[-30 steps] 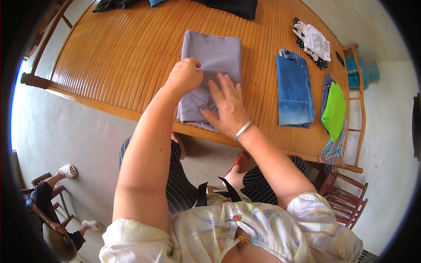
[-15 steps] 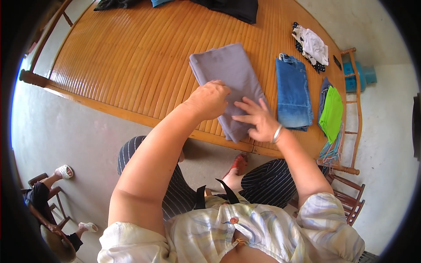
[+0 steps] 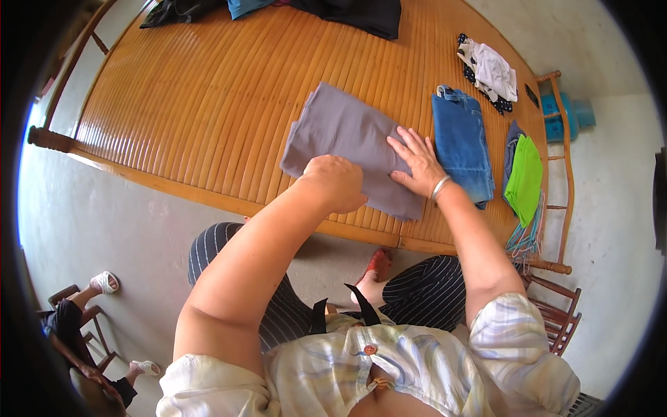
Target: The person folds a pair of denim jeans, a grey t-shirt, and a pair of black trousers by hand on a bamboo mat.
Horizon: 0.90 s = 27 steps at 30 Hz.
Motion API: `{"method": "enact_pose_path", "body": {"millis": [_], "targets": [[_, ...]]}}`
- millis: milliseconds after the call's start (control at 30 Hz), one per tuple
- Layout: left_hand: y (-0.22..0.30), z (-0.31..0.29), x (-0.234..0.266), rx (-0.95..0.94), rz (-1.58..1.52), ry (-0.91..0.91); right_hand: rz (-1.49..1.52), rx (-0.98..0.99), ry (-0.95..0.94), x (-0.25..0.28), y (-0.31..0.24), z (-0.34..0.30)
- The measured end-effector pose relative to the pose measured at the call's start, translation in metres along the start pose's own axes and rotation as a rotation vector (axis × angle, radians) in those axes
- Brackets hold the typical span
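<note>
Right now both hands rest on a folded grey cloth (image 3: 347, 142) that lies on the slatted wooden counter (image 3: 201, 104), close to its near edge. Its long axis runs from about 10 o'clock at the far end to about 4 o'clock at the near end, so the near corner points toward the person's right side.

Her left hand (image 3: 338, 182) is curled loosely, knuckles up, on the cloth's near long edge at about 7 o'clock from its middle; whether the fingers pinch any fabric I cannot tell, since they are tucked under. Her right hand (image 3: 415, 161) lies flat with fingers spread wide, pressing the cloth's right end at about 3 o'clock from its middle, a bangle (image 3: 439, 187) on the wrist. That hand grips nothing; it only presses down.

Both hands touch the cloth, yet the right 1 covers the end nearest the folded blue jeans (image 3: 460, 146), which lie just beside the cloth at 3 o'clock, almost touching its edge. Farther along at 3 o'clock sit a folded green garment (image 3: 526, 177) and, at about 1 o'clock, a small white and dark bundle (image 3: 490, 69). Dark clothing (image 3: 361, 14) lies at 12 o'clock by the counter's far edge. A wooden chair (image 3: 556, 306) stands at 4 o'clock, off the counter's corner.
</note>
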<state>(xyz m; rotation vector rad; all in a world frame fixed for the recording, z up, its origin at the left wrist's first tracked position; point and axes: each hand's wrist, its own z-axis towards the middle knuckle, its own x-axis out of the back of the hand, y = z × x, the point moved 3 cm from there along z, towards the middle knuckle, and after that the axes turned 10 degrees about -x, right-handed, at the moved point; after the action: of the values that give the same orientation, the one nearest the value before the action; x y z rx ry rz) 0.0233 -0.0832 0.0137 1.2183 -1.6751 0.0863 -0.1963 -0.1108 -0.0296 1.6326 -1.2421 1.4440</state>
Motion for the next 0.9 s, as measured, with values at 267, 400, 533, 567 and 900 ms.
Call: {"method": "enact_pose_path", "body": {"millis": [267,400,533,567,900], "targets": [[-0.021,0.040,-0.025,-0.204,0.066,0.867,-0.067,-0.393,0.172,-0.007,-0.070,0.011],[-0.026,0.057,-0.049,-0.136,0.101,0.737,-0.081,-0.387,0.130,-0.031,-0.060,-0.002],[-0.025,0.061,-0.040,0.039,0.095,0.803,-0.053,-0.383,0.146,-0.019,-0.034,-0.010],[-0.027,0.061,-0.036,0.123,0.104,0.827,-0.034,-0.325,0.205,-0.021,-0.034,-0.017],[-0.033,0.082,-0.014,0.117,0.168,0.720,0.035,-0.303,0.315,-0.029,-0.028,-0.018]]}}
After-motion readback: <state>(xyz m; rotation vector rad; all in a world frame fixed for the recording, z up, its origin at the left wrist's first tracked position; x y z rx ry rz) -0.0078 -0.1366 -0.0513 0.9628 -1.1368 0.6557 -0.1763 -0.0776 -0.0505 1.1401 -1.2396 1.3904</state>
